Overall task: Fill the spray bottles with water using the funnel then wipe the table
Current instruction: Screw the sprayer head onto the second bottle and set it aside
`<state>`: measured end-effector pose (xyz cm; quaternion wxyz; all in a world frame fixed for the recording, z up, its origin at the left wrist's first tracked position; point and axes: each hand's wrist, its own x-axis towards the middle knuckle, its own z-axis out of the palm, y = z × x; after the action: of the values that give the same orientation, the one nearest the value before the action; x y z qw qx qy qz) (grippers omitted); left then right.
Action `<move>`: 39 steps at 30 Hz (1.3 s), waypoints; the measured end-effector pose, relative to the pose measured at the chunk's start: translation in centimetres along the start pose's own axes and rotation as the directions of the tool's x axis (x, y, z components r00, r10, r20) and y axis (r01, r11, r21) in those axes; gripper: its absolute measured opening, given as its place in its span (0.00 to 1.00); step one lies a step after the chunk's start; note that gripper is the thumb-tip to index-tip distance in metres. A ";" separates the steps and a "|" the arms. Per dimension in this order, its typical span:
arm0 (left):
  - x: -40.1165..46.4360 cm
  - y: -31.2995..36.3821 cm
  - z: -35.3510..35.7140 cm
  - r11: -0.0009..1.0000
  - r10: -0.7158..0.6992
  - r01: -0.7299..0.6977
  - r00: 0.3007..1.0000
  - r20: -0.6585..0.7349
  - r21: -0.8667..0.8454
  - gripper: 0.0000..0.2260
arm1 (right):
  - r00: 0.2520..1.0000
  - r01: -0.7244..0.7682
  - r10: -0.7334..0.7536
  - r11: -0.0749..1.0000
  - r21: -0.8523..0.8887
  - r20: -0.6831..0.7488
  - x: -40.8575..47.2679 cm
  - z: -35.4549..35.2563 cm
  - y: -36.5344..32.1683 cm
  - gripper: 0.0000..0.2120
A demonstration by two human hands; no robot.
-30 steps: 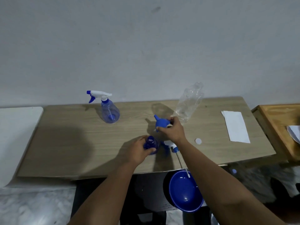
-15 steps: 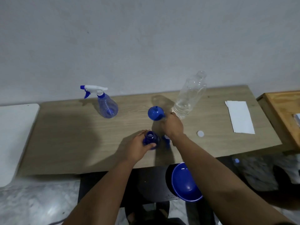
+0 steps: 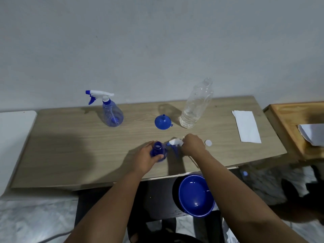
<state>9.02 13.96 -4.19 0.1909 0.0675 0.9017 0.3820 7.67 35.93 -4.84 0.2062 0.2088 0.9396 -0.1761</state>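
Note:
My left hand [image 3: 146, 157] grips an uncapped blue spray bottle [image 3: 158, 150] standing near the front of the wooden table [image 3: 70, 146]. Right beside it my right hand [image 3: 192, 144] closes on that bottle's white and blue spray head [image 3: 175, 142], which lies on the tabletop with its tube trailing toward me. A blue funnel [image 3: 163, 122] rests upside down behind them, free of both hands. A second spray bottle [image 3: 112, 113] with its head on stands at the back left. A clear water bottle [image 3: 194, 107], open on top and nearly empty, stands at the back right.
A small white cap [image 3: 208, 142] lies just right of my right hand. A folded white cloth [image 3: 247, 126] lies near the table's right end. A blue bowl [image 3: 195, 195] sits below the front edge. A wooden stand [image 3: 284, 123] with paper adjoins the right.
My right hand let go of the funnel, which now sits upside down at the back, and came down onto the spray head. The left hand stayed on the open bottle.

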 end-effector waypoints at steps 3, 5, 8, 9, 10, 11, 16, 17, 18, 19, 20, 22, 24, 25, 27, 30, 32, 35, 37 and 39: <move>0.0 -0.3 0.2 0.999 -0.013 0.013 1.000 -0.002 -0.038 0.24 | 0.981 0.135 -0.088 0.949 0.286 -0.171 -0.7 -3.2 -1.4 0.05; 0.0 -0.4 0.3 0.997 -0.027 0.028 1.000 0.011 -0.076 0.24 | 0.955 0.281 -0.151 0.743 0.607 -0.256 -2.3 -5.5 -3.1 0.01; 0.0 -0.3 0.1 0.998 -0.037 0.038 0.999 0.019 -0.049 0.20 | 0.931 0.360 -0.209 0.367 0.858 -0.301 -5.1 -7.7 -5.6 0.07; 0.1 -0.4 0.1 0.998 -0.037 0.038 0.999 0.017 -0.050 0.20 | 0.927 0.362 -0.218 0.303 0.882 -0.306 -5.8 -7.9 -6.3 0.08; 0.1 -0.4 0.0 0.999 -0.036 0.037 0.999 0.021 -0.036 0.20 | 0.923 0.366 -0.226 0.269 0.891 -0.311 -6.5 -7.9 -6.8 0.09; 0.0 -0.4 0.0 0.999 -0.036 0.037 0.999 0.025 -0.030 0.20 | 0.921 0.367 -0.231 0.247 0.897 -0.314 -7.0 -7.8 -7.2 0.09; -0.3 -0.3 -0.7 1.000 -0.020 0.020 1.000 -0.008 -0.010 0.20 | 0.908 0.394 -0.277 0.315 0.864 -0.313 -7.2 -5.8 -7.5 0.09; -0.5 -0.2 -0.8 0.999 -0.022 0.022 1.000 -0.014 -0.029 0.20 | 0.903 0.406 -0.299 0.354 0.842 -0.309 -7.3 -5.0 -7.5 0.10; -0.4 -0.3 -0.7 0.999 -0.034 0.035 0.999 0.005 -0.029 0.19 | 0.905 0.400 -0.312 0.387 0.831 -0.291 -7.0 -4.1 -7.3 0.12; -0.4 -0.3 -0.5 0.998 -0.041 0.042 0.999 0.016 -0.050 0.17 | 0.907 0.390 -0.329 0.413 0.823 -0.265 -6.7 -3.1 -7.0 0.13; -0.6 -0.2 -0.5 0.997 -0.049 0.050 0.999 0.019 -0.058 0.15 | 0.908 0.375 -0.349 0.439 0.817 -0.229 -6.6 -2.0 -6.6 0.15; -0.9 0.0 -0.6 0.999 -0.028 0.028 0.999 0.018 -0.035 0.13 | 0.908 0.352 -0.384 0.477 0.806 -0.169 -6.4 0.3 -5.8 0.17; -1.1 0.5 -0.8 1.000 -0.014 0.014 1.000 0.023 -0.012 0.12 | 0.908 0.348 -0.391 0.512 0.785 -0.147 -6.3 1.7 -4.9 0.15; -1.3 0.9 -1.1 1.000 -0.013 0.013 1.000 0.021 -0.008 0.12 | 0.912 0.346 -0.384 0.520 0.781 -0.148 -6.2 2.1 -4.6 0.14; -1.1 0.9 -1.0 1.000 -0.022 0.022 0.999 0.030 0.003 0.12 | 0.916 0.346 -0.367 0.523 0.779 -0.160 -6.1 2.4 -4.3 0.14; -1.3 1.0 -1.1 0.996 -0.085 0.084 0.996 0.030 0.035 0.14 | 0.927 0.341 -0.329 0.540 0.769 -0.180 -6.1 2.6 -4.7 0.14; -1.3 1.1 -1.1 0.995 -0.096 0.095 0.995 0.041 0.026 0.15 | 0.937 0.332 -0.289 0.552 0.765 -0.199 -6.4 2.9 -4.9 0.16; -1.5 1.5 -1.4 0.996 -0.074 0.073 0.997 0.033 0.044 0.14 | 0.930 0.336 -0.314 0.526 0.781 -0.189 -6.7 3.4 -4.5 0.20; -1.5 1.5 -1.4 0.997 -0.066 0.065 0.997 0.029 0.040 0.14 | 0.924 0.354 -0.323 0.512 0.783 -0.206 -6.8 3.6 -4.2 0.19; -1.7 1.8 -1.5 0.999 -0.042 0.041 0.999 0.029 0.018 0.16 | 0.933 0.340 -0.284 0.500 0.797 -0.220 -6.8 3.9 -4.1 0.14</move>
<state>9.95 13.76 -1.41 0.2114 0.0560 0.9033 0.3690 12.57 28.63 -4.04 0.0212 0.1128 0.7748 -0.6217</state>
